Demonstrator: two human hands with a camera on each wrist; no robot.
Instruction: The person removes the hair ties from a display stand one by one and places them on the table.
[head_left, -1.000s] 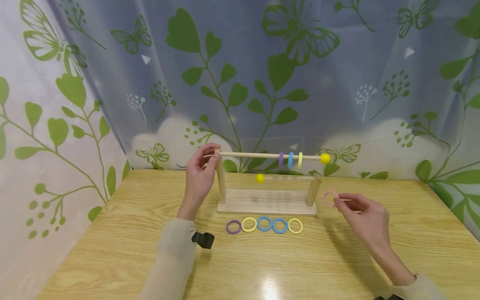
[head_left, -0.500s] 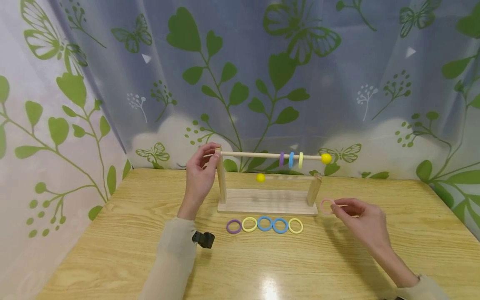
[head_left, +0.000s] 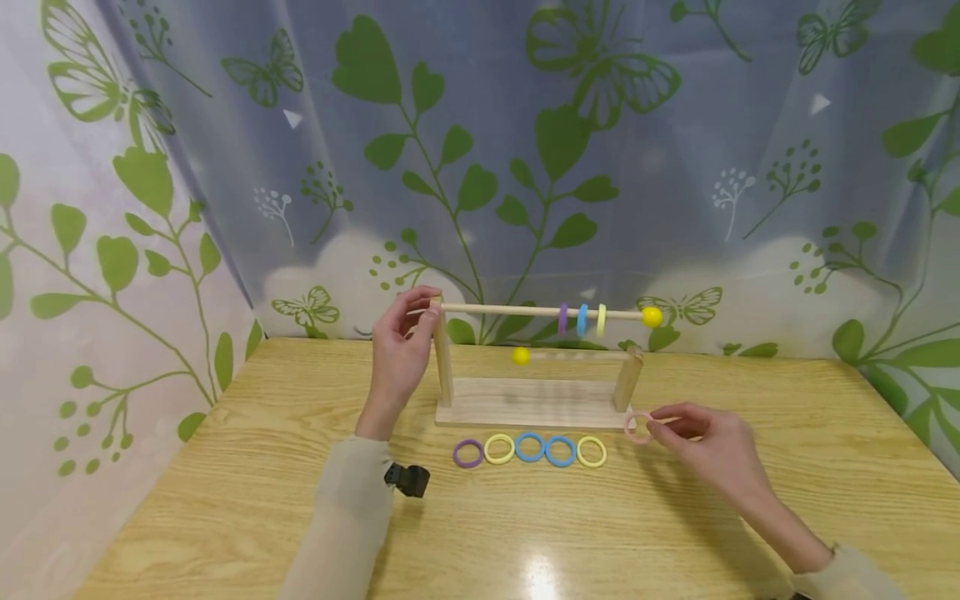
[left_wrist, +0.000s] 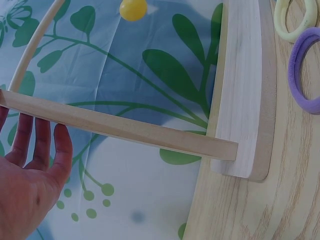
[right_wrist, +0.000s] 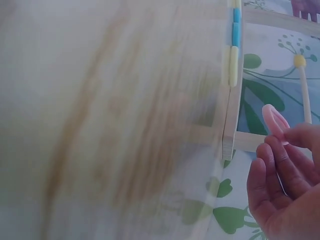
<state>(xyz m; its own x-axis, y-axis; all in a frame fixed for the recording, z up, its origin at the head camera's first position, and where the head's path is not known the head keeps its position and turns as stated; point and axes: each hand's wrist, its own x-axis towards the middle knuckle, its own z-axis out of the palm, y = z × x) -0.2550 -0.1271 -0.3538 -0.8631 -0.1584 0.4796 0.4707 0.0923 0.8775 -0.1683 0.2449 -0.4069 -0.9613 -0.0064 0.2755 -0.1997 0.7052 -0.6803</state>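
My left hand [head_left: 401, 346] grips the top of the left post [head_left: 444, 362] of a wooden stand; the left wrist view shows fingertips against this post. From that post runs an upper rod [head_left: 502, 309] carrying a purple ring [head_left: 563, 320], a blue ring [head_left: 582, 321] and a yellow ring [head_left: 601, 321], with a yellow ball [head_left: 652, 317] at its tip. Between thumb and fingers, my right hand [head_left: 712, 454] pinches a pink ring [right_wrist: 272, 120]. In the head view this ring is just off the base's front right corner; whether it touches the table I cannot tell.
Before the stand's base [head_left: 525, 408], a row of loose rings lies on the table: a purple ring [head_left: 455, 454], then yellow and blue ones. A lower rod [head_left: 577, 357] reaches left from the right post [head_left: 628, 382]. A patterned curtain [head_left: 480, 167] hangs behind.
My right hand has moved left and down toward the table with the pink ring, nearer to the row of rings. The left hand and the stand have stayed still.
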